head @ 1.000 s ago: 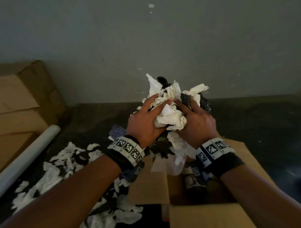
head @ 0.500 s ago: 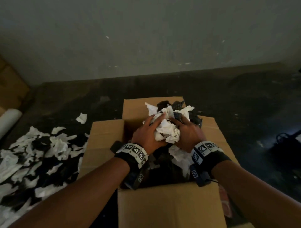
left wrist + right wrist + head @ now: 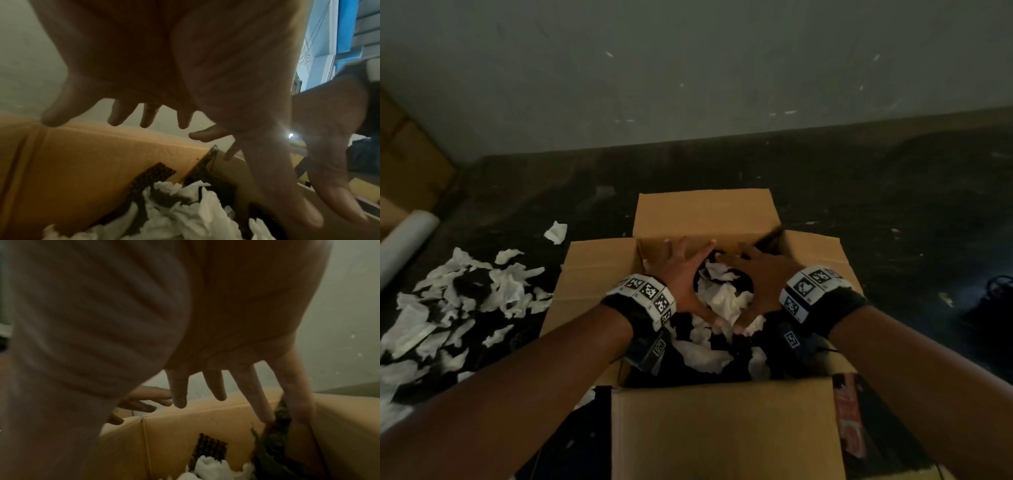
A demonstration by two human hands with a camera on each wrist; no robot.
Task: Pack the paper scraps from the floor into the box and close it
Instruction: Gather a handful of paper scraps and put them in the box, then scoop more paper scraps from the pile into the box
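Note:
The open cardboard box [image 3: 599, 274] stands on the dark floor with its flaps folded outward. White and black paper scraps [image 3: 726, 301] lie loose inside it. My left hand [image 3: 688, 281] and right hand [image 3: 756, 284] hover side by side over these scraps, fingers spread, holding nothing. In the left wrist view the left hand's fingers [image 3: 117, 116] splay above the scraps [image 3: 185, 211] and the box wall [image 3: 82, 162]. In the right wrist view the right hand's fingers [image 3: 179, 394] are straight; the outer ones reach a dark scrap [image 3: 277, 426]. More scraps [image 3: 465, 301] cover the floor to the left.
A single white scrap [image 3: 555, 233] lies by the box's far left corner. A white roll [image 3: 404, 240] and stacked cardboard boxes [image 3: 407, 164] sit at the far left by the wall. A dark object [image 3: 993, 301] lies at the right edge. A red printed item [image 3: 849, 418] sits beside the box.
Both hands carried a bundle of scraps from above the floor pile over to the box, lowered it in and let go. Their fingers now spread wide over the dropped scraps.

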